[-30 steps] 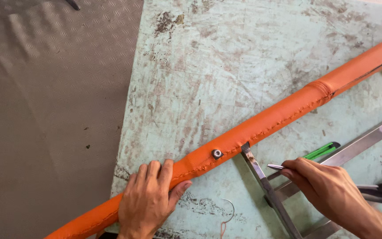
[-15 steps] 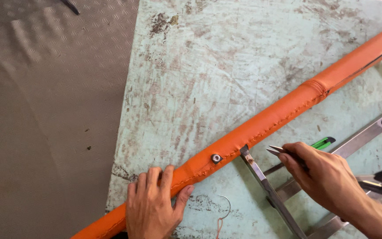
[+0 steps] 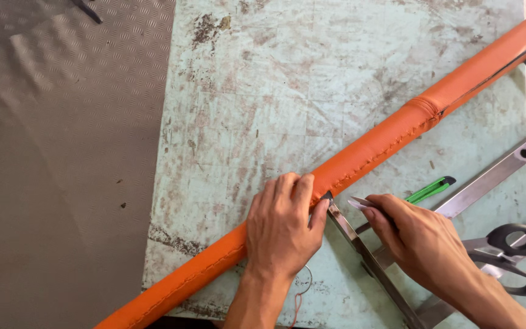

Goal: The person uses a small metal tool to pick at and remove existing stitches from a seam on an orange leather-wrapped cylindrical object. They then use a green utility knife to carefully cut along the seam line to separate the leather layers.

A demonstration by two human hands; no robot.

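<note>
On worn green table [image 3: 263,122]: 1 orange stitched tube [image 3: 372,152], laid diagonal, 2 hands
L hand [image 3: 284,228] flat on tube, fingers spread; R hand [image 3: 424,244] pinching small blade [image 3: 358,203] beside it; 1 scissors [image 3: 509,253] nr R edge; table's upper half open

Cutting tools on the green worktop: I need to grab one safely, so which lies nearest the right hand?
The black-handled scissors, beside the right hand's wrist; the green utility knife lies farther up.

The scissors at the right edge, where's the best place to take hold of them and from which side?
Take the scissors by their dark looped handles, coming from the right edge of the table. The loops lie flat and open there, while the blade end runs left under the right hand, so that side is blocked.
</note>
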